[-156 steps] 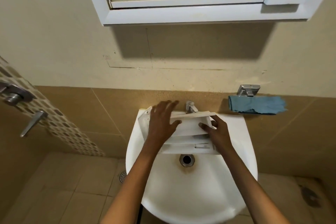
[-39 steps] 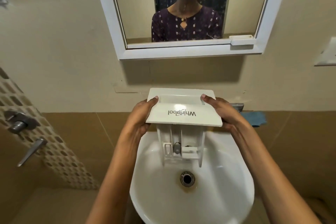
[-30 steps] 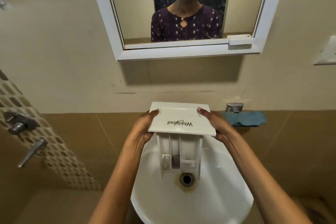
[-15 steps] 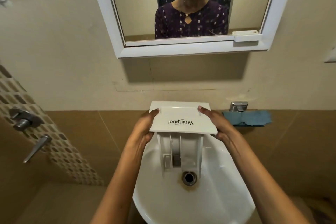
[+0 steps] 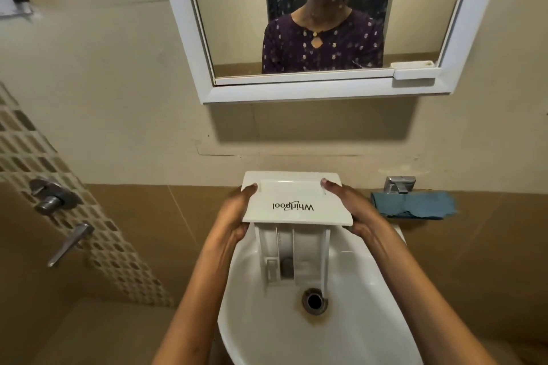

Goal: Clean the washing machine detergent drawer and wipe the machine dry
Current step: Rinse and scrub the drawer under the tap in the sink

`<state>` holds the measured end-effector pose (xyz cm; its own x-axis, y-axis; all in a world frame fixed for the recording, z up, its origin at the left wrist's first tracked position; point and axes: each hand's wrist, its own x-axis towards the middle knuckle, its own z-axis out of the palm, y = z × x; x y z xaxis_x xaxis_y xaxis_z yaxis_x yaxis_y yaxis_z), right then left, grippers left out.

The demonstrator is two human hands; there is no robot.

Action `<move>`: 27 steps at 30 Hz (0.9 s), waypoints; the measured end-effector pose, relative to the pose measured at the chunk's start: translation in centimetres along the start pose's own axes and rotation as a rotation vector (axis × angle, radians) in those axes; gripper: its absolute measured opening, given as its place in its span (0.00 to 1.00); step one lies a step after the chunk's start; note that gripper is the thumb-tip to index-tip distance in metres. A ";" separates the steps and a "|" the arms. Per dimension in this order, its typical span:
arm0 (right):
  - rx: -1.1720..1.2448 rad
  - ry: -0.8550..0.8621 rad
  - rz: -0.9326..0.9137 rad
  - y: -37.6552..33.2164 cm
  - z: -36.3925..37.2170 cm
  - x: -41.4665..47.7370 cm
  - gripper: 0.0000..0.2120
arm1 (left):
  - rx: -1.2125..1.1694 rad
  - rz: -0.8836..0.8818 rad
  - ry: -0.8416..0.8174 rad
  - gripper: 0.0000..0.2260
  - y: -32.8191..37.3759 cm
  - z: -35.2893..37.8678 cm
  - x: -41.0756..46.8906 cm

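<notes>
The white Whirlpool detergent drawer (image 5: 296,204) is held above the white wash basin (image 5: 261,323), front panel facing up and its compartments hanging down toward the drain (image 5: 314,301); the left hand (image 5: 234,216) grips the panel's left edge, thumb on top and fingers curled beneath; the right hand (image 5: 353,210) clasps the right edge the same way; a blue cloth (image 5: 413,204) lies on the ledge just right of the basin, below a chrome tap (image 5: 398,184); a white-framed mirror (image 5: 462,21) hangs on the wall above.
</notes>
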<state>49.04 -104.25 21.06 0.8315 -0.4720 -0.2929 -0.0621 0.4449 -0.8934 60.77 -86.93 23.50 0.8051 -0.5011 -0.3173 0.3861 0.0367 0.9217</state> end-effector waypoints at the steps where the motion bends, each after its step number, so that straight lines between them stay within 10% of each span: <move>1: 0.004 -0.011 -0.013 -0.3 0.1 0.1 0.09 | 0.005 0.022 0.010 0.07 0.3 -0.1 0.1; 11: -0.058 -0.020 0.030 -0.3 1.2 0.7 0.08 | 0.158 0.025 0.076 0.16 -0.6 -1.3 1.0; 15: -0.122 -0.077 0.019 -0.7 2.2 0.9 0.09 | 0.638 0.400 0.315 0.27 -0.1 -2.0 -0.8; 18: -0.190 -0.139 0.012 -1.0 4.0 1.0 0.09 | 1.011 0.745 0.199 0.33 1.0 -2.1 -3.3; 21: -0.217 -0.222 0.034 -1.2 6.4 1.1 0.10 | 1.382 0.716 0.038 0.38 1.0 -2.3 -5.2; 27: -0.240 -0.398 0.117 -0.4 12.6 0.9 0.17 | 1.539 0.579 0.278 0.33 1.5 -6.4 -7.6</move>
<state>56.79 -95.21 25.44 0.9551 -0.0803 -0.2851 -0.2548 0.2677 -0.9292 58.13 -77.54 25.90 0.7894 -0.5608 0.2497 -0.6098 -0.7629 0.2145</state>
